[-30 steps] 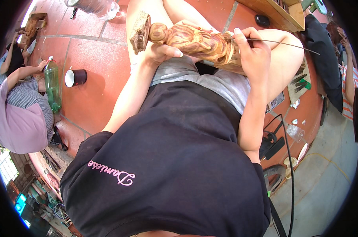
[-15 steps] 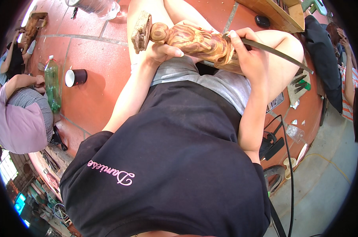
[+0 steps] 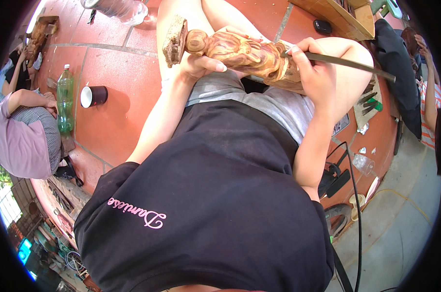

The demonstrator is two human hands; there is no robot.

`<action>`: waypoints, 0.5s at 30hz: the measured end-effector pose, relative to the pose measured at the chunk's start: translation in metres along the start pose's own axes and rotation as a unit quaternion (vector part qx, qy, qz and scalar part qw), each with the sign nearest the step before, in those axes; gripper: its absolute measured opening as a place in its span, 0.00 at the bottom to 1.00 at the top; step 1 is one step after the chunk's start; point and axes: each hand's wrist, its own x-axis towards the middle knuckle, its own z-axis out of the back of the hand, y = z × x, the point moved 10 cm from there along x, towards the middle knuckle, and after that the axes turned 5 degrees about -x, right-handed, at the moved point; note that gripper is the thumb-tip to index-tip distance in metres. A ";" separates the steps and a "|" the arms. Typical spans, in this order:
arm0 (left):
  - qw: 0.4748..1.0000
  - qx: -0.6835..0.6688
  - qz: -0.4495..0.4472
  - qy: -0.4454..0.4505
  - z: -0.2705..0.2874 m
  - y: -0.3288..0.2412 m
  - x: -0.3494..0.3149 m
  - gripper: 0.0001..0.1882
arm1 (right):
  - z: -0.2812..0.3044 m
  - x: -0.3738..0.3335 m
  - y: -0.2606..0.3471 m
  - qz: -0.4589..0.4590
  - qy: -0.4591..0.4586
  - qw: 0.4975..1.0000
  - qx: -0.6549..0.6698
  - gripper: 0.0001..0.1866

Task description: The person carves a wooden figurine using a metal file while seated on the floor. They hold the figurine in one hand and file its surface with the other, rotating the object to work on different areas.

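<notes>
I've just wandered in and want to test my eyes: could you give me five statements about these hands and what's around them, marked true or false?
1. The left hand holds a carved wooden figure. True.
2. The right hand is empty. False: the right hand grips a long, thin, flat strip.
3. In the picture, the green bottle is left of the dark mug. True.
4. The mug is black inside. False: its inside is white.
5. The floor near the mug is reddish tile. True.
</notes>
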 end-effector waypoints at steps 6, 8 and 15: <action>0.999 -0.048 0.013 -0.015 0.004 0.007 0.000 0.40 | -0.005 0.001 0.006 -0.012 -0.027 0.999 0.016 0.10; 0.999 -0.032 0.018 -0.022 0.006 0.007 -0.001 0.41 | -0.005 0.001 0.003 -0.006 -0.013 1.000 0.013 0.10; 0.999 -0.010 0.019 -0.033 0.009 0.007 0.001 0.43 | -0.007 0.002 0.013 0.015 -0.015 0.999 0.037 0.10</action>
